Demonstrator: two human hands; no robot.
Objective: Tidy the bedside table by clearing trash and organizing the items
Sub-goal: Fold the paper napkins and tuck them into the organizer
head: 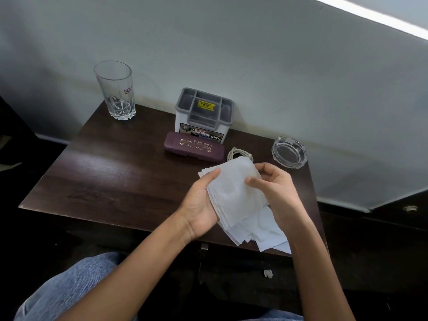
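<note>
Both hands, left hand (199,205) and right hand (275,188), pinching the tissues (234,195) into a stack; next they probably go beside the organizer (203,112).

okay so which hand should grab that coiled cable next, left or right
Probably the right hand: the coiled cable lies just beyond its fingertips. The left hand is further away and supports the tissue stack from below.

Pale wall (254,54) behind; blue jeans (69,286) at bottom left.
</note>
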